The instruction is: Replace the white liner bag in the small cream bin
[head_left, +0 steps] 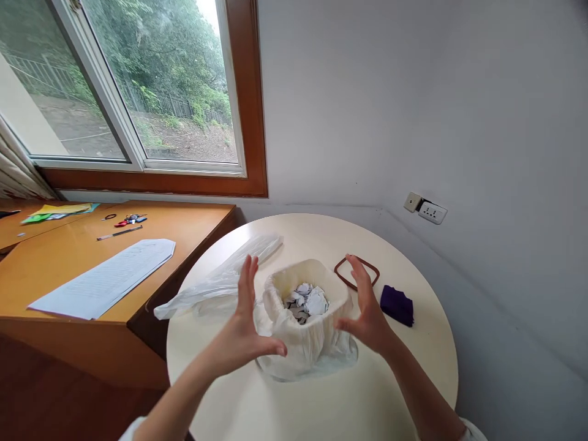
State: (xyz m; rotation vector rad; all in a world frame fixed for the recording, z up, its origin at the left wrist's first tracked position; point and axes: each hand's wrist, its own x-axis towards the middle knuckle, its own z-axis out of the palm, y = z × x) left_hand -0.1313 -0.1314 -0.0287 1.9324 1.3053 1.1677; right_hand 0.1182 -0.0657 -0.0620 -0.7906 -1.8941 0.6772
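A small trash bin (pixel 294 272) lined with a whitish plastic bag (pixel 303 352) stands on the round table. Crumpled paper scraps (pixel 316 301) lie inside it, and the bag's edge is folded over the rim and hangs loose outside. My left hand (pixel 243 334) is open, thumb and fingers spread, in front of the bin's left side. On the other side my right hand (pixel 365 312) is open as well, its thumb near the bin's right edge. Neither hand holds anything. Behind my right fingers lies a brown rectangular ring (pixel 374 269), perhaps the bin's rim frame.
A clear plastic bag (pixel 220 275) lies at the left of the round table (pixel 367 398). A folded dark purple cloth (pixel 397 305) sits at the right. The wooden desk (pixel 202 220) at left bears paper sheets (pixel 110 275), a pen (pixel 119 233) and keys (pixel 132 219).
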